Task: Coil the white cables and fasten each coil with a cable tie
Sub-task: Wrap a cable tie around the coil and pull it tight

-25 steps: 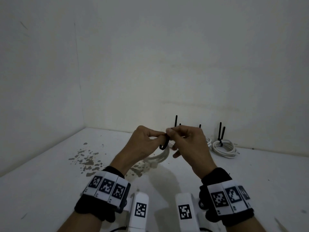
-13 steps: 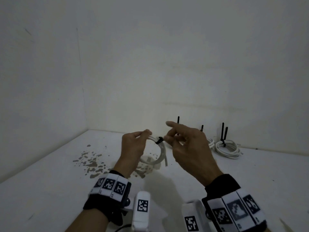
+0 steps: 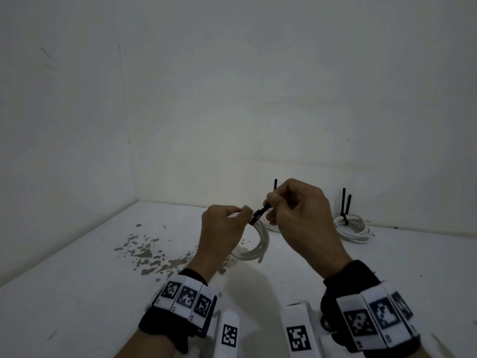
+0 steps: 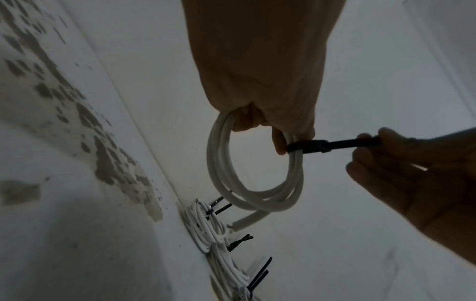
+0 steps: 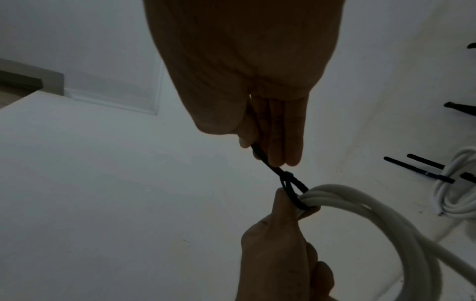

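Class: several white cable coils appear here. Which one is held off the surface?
The coil gripped by the left hand, its black tie pulled by the right hand. The tied coils lie by the wall.

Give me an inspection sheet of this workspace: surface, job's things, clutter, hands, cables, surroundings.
Surface: white tabletop, with grey-brown blotches left of the hands.
Job's things: white cable coil held off the table; black cable tie looped round its strands, not fully snug.
Clutter: nothing seen.
Hands: left hand grips the coil beside the tie; right hand pinches the tie's tail.
Cables: finished coils lie by the back wall, black tie tails sticking up; the held coil's loose end hangs free.
Surroundings: plain white walls meeting in a corner.
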{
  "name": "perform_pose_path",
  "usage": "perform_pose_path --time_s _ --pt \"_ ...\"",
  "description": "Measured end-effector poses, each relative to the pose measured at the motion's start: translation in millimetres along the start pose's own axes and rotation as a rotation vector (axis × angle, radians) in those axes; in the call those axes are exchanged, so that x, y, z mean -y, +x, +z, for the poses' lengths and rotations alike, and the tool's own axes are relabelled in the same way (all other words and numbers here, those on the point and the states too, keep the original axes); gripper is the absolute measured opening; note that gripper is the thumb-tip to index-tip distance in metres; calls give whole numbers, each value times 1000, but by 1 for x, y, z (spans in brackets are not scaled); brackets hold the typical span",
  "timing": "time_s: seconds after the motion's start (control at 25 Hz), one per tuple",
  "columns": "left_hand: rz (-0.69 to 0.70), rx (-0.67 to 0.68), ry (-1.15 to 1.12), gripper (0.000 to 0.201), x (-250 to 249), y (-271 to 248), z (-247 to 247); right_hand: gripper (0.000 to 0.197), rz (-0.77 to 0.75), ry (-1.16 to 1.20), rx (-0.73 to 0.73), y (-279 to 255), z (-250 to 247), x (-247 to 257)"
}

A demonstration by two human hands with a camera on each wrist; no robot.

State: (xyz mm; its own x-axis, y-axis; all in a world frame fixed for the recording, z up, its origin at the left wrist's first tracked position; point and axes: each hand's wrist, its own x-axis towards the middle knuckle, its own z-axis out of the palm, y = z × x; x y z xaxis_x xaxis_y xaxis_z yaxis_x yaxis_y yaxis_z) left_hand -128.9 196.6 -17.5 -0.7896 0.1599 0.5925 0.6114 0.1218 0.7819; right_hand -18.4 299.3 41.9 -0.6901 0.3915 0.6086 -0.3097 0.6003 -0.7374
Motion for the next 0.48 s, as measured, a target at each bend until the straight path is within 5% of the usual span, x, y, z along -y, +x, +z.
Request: perform_pose_path --time_s 0.12,0.32,0.48 --pt "48 -56 5 40 -2 -2 2 21 1 13 -35 -1 -3 2" --pt "-19 -178 13 47 9 5 -6 19 -129 -133 113 -26 22 15" --pt "21 -173 25 46 8 3 -5 18 -179 -114 28 -21 22 17"
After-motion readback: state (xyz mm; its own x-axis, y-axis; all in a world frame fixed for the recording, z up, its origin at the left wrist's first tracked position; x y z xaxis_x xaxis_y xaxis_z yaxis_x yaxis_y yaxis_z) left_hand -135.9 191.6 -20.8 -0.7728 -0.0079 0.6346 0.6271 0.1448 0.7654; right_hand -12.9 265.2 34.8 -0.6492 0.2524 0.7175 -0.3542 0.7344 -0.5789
